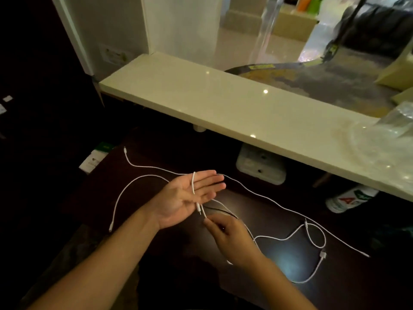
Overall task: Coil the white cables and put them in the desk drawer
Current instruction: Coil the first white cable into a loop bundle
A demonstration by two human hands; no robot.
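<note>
Several white cables lie spread over the dark desk (279, 294). My left hand (190, 195) is held flat, palm up, with one white cable (193, 184) draped across its fingers; that cable's plug end hangs just below the palm. My right hand (228, 233) pinches the same cable below the left palm. A long white cable (274, 203) runs from the far left across to the right edge. Another white cable (125, 193) arcs to the left of my left wrist. A third white cable (312, 242) loops at the right. No drawer is visible.
A pale glossy counter (223, 104) overhangs the desk at the back. Under it sit a white power strip (261, 166) and a bottle (348, 199) lying on its side. A small white and green box (96, 158) rests at the desk's left edge. A thin black cable (223, 212) lies by my right hand.
</note>
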